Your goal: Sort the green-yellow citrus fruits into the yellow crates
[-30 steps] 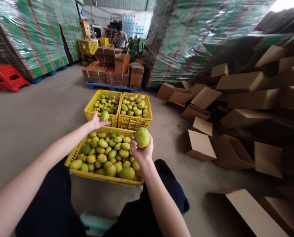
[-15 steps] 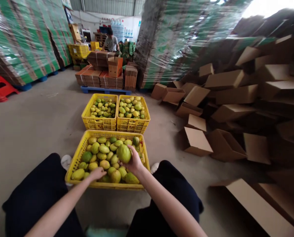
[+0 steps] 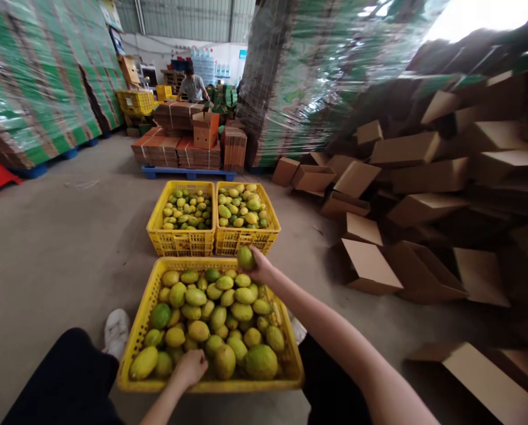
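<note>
My right hand (image 3: 261,265) is closed around a green lemon (image 3: 245,258), raised over the far right corner of the near yellow crate (image 3: 211,386). Its fingers are partly hidden behind the fruit. My left hand (image 3: 193,367) rests low at the crate's near side, fingers curled in; whatever they may hold is hidden. Yellow and green lemons (image 3: 218,317) fill the crate in a loose layer. A large green-yellow lemon (image 3: 261,362) lies at the near right, and a darker green one (image 3: 160,316) sits by the left wall.
Two more yellow crates of lemons (image 3: 182,241) stand just beyond. Behind them, flattened cartons (image 3: 157,144) lie on a blue pallet (image 3: 188,173), where another person (image 3: 193,88) works. Open cardboard boxes (image 3: 372,265) are heaped on the right. Wrapped stacks (image 3: 38,77) rise behind.
My right hand has moved from above the crate's middle to its far right corner, a green lemon in it in both frames. My left hand stays curled near the front; the view has shifted.
</note>
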The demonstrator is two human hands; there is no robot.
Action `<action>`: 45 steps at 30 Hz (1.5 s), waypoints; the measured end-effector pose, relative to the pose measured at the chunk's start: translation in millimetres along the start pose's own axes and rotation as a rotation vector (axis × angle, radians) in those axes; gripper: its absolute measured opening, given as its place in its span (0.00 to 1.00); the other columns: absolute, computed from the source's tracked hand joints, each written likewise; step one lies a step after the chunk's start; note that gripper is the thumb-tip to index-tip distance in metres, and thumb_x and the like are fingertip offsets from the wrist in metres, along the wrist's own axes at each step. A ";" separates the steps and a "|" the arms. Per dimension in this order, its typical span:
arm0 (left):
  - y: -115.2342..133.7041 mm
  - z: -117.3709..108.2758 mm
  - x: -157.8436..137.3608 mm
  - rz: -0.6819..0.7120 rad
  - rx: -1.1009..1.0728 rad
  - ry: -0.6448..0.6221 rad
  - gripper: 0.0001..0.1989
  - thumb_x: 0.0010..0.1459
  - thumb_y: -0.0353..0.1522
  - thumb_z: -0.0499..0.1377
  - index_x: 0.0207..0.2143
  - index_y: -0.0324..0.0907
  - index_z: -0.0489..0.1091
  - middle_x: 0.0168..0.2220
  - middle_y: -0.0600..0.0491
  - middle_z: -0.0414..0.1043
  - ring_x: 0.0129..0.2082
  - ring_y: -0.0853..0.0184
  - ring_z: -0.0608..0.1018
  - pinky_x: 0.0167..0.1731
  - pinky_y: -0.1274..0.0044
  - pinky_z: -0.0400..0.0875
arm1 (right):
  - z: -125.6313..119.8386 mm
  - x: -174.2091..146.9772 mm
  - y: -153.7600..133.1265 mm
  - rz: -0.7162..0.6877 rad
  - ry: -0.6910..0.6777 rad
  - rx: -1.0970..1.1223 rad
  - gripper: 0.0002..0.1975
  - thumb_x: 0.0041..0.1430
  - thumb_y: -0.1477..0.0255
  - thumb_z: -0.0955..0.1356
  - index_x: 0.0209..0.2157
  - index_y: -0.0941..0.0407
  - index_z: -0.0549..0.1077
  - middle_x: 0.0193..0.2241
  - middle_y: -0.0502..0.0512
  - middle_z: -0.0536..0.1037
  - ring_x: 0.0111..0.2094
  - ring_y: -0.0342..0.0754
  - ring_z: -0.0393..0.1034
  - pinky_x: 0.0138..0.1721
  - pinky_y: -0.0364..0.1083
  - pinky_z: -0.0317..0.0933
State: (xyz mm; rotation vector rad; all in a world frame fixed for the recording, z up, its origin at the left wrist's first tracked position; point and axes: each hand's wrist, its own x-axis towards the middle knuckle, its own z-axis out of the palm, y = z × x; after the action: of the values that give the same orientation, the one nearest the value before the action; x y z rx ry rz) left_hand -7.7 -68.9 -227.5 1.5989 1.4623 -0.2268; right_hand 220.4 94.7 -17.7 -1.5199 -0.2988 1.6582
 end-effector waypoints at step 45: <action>34.3 -58.3 5.2 0.093 0.428 0.164 0.24 0.54 0.24 0.63 0.54 0.45 0.72 0.62 0.42 0.65 0.63 0.48 0.66 0.57 0.60 0.66 | -63.6 -121.9 72.5 -0.335 -0.302 -1.895 0.21 0.66 0.66 0.67 0.57 0.58 0.72 0.52 0.72 0.79 0.53 0.67 0.75 0.50 0.55 0.66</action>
State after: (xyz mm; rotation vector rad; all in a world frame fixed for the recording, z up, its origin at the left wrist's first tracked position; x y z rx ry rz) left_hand -1.9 -19.1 -181.8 2.0657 1.5286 -0.3819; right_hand 236.4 -58.3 4.4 -2.0504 -2.6220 1.0409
